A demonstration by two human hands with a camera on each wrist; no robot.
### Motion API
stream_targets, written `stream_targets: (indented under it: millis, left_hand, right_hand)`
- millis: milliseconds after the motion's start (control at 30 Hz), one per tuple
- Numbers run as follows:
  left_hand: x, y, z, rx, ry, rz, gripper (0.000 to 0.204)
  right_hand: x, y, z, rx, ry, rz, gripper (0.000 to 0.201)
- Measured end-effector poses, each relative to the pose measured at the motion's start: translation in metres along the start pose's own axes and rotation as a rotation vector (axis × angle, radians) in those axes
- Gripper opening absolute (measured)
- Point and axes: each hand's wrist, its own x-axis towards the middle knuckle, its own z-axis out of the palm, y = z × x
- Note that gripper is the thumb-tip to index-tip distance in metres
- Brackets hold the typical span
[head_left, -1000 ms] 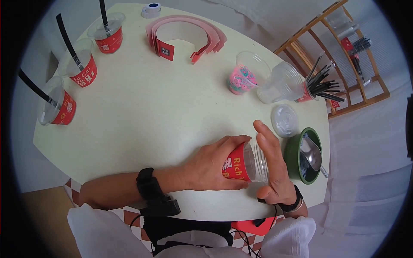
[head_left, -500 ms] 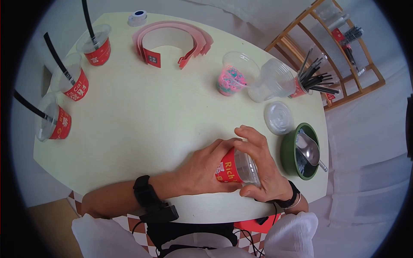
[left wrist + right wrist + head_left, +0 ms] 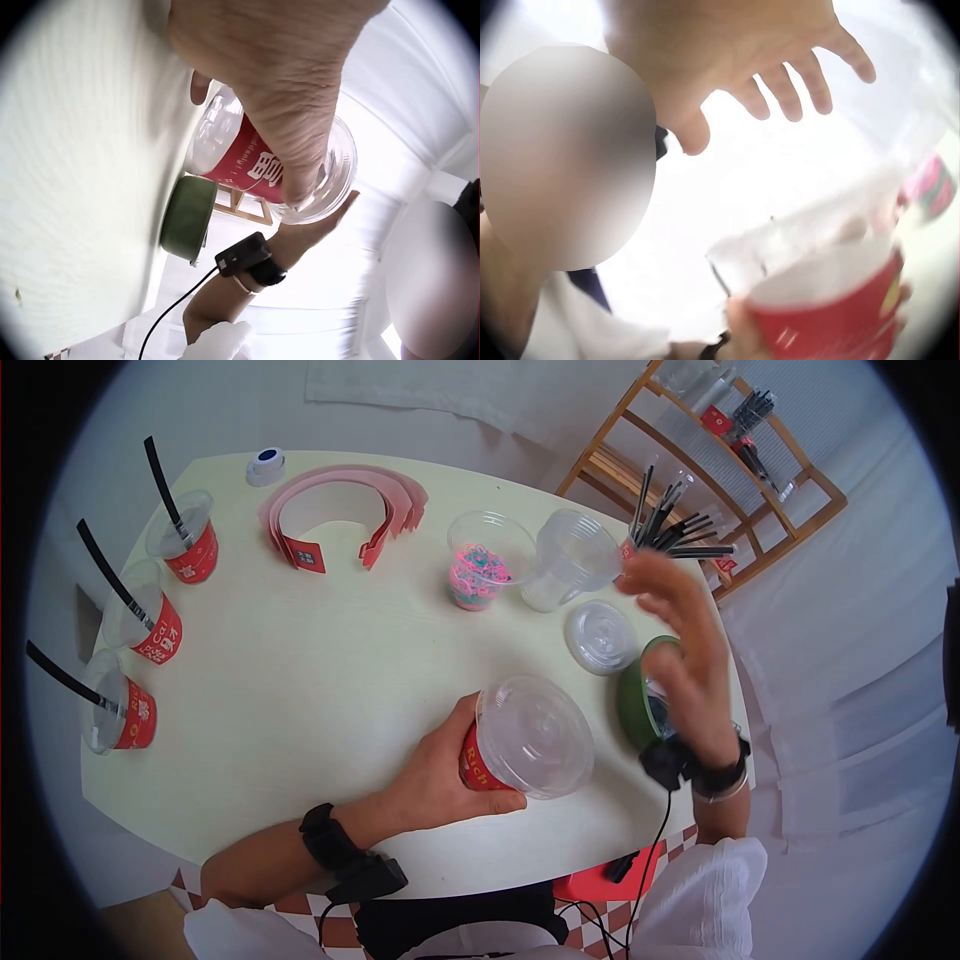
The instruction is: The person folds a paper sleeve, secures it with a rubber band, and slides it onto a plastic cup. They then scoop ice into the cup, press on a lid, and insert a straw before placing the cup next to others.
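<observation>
My left hand (image 3: 430,775) grips a clear plastic cup (image 3: 535,740) wrapped in a red paper sleeve with printed lettering. The cup is tilted, its wide round top turned up toward the head camera. In the left wrist view the thumb lies along the red sleeve (image 3: 255,161). To the right of the cup, my right hand (image 3: 690,650) is raised beside the green bowl (image 3: 634,710), blurred and apart from the cup. The right wrist view shows its fingers (image 3: 784,94) spread and holding nothing. A loose clear lid (image 3: 602,637) lies on the table beyond the cup.
Three red-sleeved cups with black straws line the left side, one nearest me (image 3: 138,715). Pink paper sleeves (image 3: 340,485) and a tape roll (image 3: 265,467) lie behind. Right of them stand a cup of pink-teal bits (image 3: 478,578), clear cups (image 3: 575,555) and black straws (image 3: 680,530).
My right hand has left the cup's top and moved right and away. The cup in my left hand has turned its top toward the head camera. The head view has shifted.
</observation>
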Motion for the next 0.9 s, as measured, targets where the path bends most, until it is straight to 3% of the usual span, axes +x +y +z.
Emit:
stream_targets:
  millis: [33, 67, 200, 300, 433, 533, 833, 900]
  left_hand:
    - [0.0, -0.001, 0.001, -0.054, 0.011, -0.004, 0.095]
    - [0.0, -0.001, 0.001, -0.065, 0.011, -0.002, 0.095]
    - [0.001, -0.002, 0.0, -0.085, -0.005, 0.006, 0.094]
    - [0.002, 0.0, -0.001, -0.059, -0.039, 0.003, 0.094]
    - [0.001, 0.0, -0.002, -0.033, -0.058, -0.018, 0.095]
    - [0.001, 0.003, -0.002, -0.007, -0.033, -0.023, 0.095]
    - [0.002, -0.003, 0.001, -0.058, -0.005, -0.003, 0.094]
    - [0.002, -0.001, -0.001, -0.041, 0.002, -0.008, 0.093]
  right_hand:
    - [0.016, 0.012, -0.011, -0.071, 0.193, 0.068, 0.049]
    - [0.033, 0.033, -0.027, -0.266, 0.274, 0.104, 0.037]
    - [0.061, 0.104, -0.074, -0.862, 0.197, 0.388, 0.039]
    - [0.066, 0.133, -0.079, -1.037, 0.19, 0.467, 0.042]
    - [0.074, 0.134, -0.074, -1.04, 0.201, 0.486, 0.03]
    - [0.073, 0.156, -0.079, -1.045, 0.251, 0.374, 0.029]
    - [0.073, 0.148, -0.071, -0.9, 0.295, 0.483, 0.031]
    - [0.072, 0.163, -0.072, -0.914, 0.352, 0.423, 0.034]
